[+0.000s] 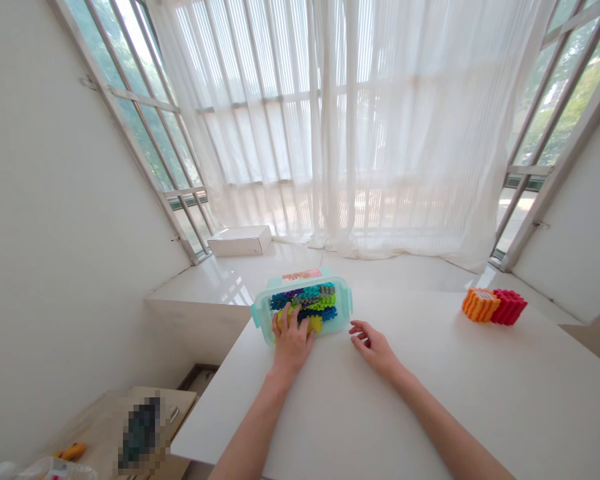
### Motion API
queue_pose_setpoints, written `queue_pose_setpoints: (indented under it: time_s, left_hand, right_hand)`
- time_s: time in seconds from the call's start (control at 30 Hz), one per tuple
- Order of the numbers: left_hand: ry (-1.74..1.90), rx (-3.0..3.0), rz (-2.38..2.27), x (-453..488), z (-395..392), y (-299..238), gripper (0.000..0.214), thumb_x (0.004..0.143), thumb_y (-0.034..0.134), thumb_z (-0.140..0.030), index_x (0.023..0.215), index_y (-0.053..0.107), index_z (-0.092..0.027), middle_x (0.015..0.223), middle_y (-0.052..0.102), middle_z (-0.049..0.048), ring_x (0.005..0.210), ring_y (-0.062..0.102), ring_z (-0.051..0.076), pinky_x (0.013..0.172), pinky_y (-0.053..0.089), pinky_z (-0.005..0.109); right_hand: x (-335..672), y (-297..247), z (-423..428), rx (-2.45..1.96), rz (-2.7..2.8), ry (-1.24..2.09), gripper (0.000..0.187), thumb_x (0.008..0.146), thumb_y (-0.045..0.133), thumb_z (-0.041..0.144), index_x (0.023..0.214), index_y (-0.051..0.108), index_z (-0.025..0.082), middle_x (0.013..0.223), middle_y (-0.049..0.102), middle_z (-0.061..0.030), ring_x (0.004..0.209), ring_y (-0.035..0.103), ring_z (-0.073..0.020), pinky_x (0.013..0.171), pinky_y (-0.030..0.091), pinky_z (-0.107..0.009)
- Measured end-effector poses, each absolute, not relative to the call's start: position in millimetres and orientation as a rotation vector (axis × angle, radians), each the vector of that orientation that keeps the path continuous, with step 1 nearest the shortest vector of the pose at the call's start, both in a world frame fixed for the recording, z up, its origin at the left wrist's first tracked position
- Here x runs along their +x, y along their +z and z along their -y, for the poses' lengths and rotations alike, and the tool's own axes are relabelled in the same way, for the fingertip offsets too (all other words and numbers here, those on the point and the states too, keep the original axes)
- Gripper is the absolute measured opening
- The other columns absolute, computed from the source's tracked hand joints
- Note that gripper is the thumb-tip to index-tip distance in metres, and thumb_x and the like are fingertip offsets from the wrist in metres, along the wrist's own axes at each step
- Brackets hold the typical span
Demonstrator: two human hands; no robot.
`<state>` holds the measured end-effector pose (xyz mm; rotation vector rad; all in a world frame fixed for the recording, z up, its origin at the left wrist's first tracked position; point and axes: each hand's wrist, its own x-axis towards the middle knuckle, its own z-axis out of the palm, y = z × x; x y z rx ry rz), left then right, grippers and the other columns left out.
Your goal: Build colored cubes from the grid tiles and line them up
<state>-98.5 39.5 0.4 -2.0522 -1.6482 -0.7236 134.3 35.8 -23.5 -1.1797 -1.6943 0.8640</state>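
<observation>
The foam pieces (pixel 316 299), in several colours, fill the clear storage box (pixel 349 301), which stands on the white table (pixel 430 400). Left hand (pixel 293 337): inside the box at its near-left corner, fingers spread flat over the yellow pieces. Right hand (pixel 375 343): just right of the box, resting on the table, fingers loosely apart, holding nothing. Orange block (pixel 480 305) and red block (pixel 509 307): touching each other, well right of the box.
</observation>
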Motion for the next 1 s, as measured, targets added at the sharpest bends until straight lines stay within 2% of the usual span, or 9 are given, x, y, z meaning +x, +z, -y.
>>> queue_pose_setpoints:
  time_s: [0.13, 0.33, 0.53, 0.7, 0.87, 0.93, 1.0]
  left_hand:
    - [-0.709, -2.125, 1.579, -95, -31, -1, 0.018, 0.091, 0.055, -0.028, 0.098, 0.071, -0.022, 0.134, 0.058, 0.0085, 0.137, 0.037, 0.033, 0.116, 0.019, 0.057]
    - [-0.705, -2.213, 1.520, -88, -7, 1, 0.027, 0.091, 0.057, -0.036, 0.113, 0.066, -0.024, 0.136, 0.057, 0.0092, 0.134, 0.042, 0.033, 0.115, 0.019, 0.058]
    - [-0.809, -2.225, 1.621, -99, 32, -2, 0.036, 0.089, 0.059, -0.042, 0.119, 0.063, -0.023, 0.133, 0.057, 0.0120, 0.126, 0.049, 0.031, 0.104, 0.039, 0.048]
    - [-0.756, -2.340, 1.676, -101, 59, -13, 0.047, 0.083, 0.066, -0.037, 0.127, 0.057, -0.022, 0.129, 0.062, 0.0100, 0.124, 0.049, 0.032, 0.102, 0.040, 0.047]
    - [-0.779, -2.518, 1.720, -86, 56, -2, 0.025, 0.084, 0.066, -0.031, 0.108, 0.066, -0.024, 0.109, 0.071, 0.0057, 0.115, 0.055, 0.030, 0.098, 0.041, 0.047]
    - [-0.788, -2.677, 1.633, -76, 48, 4, 0.019, 0.083, 0.066, -0.031, 0.101, 0.068, -0.024, 0.108, 0.071, 0.0052, 0.113, 0.057, 0.029, 0.098, 0.042, 0.046]
    - [-0.778, -2.885, 1.484, -63, 37, 8, 0.020, 0.082, 0.065, -0.027, 0.101, 0.068, -0.024, 0.109, 0.071, 0.0047, 0.113, 0.057, 0.027, 0.099, 0.043, 0.043]
  right_hand:
    - [139, -26, -33, -1.182, 1.666, 0.870, 0.033, 0.087, 0.051, 0.033, 0.116, 0.057, 0.019, 0.102, 0.069, -0.0081, 0.077, 0.063, -0.0172, 0.066, 0.053, -0.031]
    - [151, -28, -17, -1.155, 1.650, 0.930, 0.029, 0.086, 0.053, 0.033, 0.110, 0.061, 0.020, 0.096, 0.071, -0.0061, 0.074, 0.062, -0.0166, 0.065, 0.052, -0.030]
    - [160, -30, -13, -1.133, 1.608, 0.998, 0.030, 0.087, 0.054, 0.035, 0.111, 0.061, 0.020, 0.096, 0.070, -0.0073, 0.080, 0.065, -0.0186, 0.069, 0.054, -0.033]
    - [163, -29, -14, -1.115, 1.590, 1.054, 0.030, 0.088, 0.055, 0.038, 0.111, 0.061, 0.019, 0.096, 0.071, -0.0083, 0.083, 0.066, -0.0198, 0.073, 0.056, -0.034]
    - [164, -25, -9, -1.112, 1.607, 1.080, 0.029, 0.089, 0.054, 0.038, 0.110, 0.062, 0.019, 0.095, 0.071, -0.0073, 0.083, 0.066, -0.0190, 0.073, 0.055, -0.033]
    - [166, -23, -8, -1.110, 1.618, 1.081, 0.028, 0.088, 0.055, 0.037, 0.107, 0.064, 0.019, 0.094, 0.071, -0.0065, 0.083, 0.066, -0.0190, 0.073, 0.055, -0.033]
    - [171, -19, -7, -1.120, 1.670, 1.042, 0.026, 0.088, 0.056, 0.038, 0.103, 0.067, 0.020, 0.091, 0.072, -0.0051, 0.080, 0.066, -0.0188, 0.069, 0.054, -0.031]
